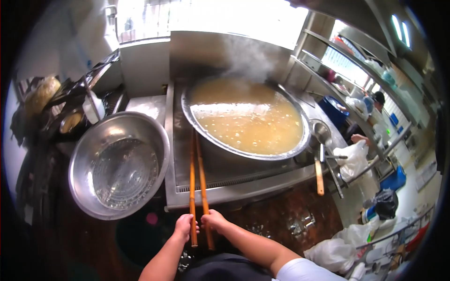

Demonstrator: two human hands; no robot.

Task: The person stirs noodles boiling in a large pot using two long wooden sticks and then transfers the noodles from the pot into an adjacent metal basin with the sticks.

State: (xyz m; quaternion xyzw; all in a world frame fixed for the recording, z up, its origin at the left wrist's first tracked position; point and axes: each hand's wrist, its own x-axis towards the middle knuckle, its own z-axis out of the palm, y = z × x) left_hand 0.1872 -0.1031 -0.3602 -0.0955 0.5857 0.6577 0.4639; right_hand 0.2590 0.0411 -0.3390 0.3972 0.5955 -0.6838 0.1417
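My left hand [185, 226] is closed around one long wooden stick [192, 187]. A second long wooden stick [203, 187] is gripped in my right hand [213, 220]. The two sticks run forward side by side, close together at their far ends near the front left rim of a very large metal pot [300, 149]. Cloudy, yellow-brown liquid [253, 126] with pale bits and bubbles fills the pot, and steam rises behind it. To the left of the sticks stands a wide metal basin [79, 187] with a perforated round bottom.
A ladle [320, 133] and a wooden-handled tool [319, 175] lie right of the pot. Beyond are a blue bin [333, 111], white plastic bags [352, 159] and shelves [328, 77]. A person [378, 100] is at far right. The floor [281, 215] looks wet.
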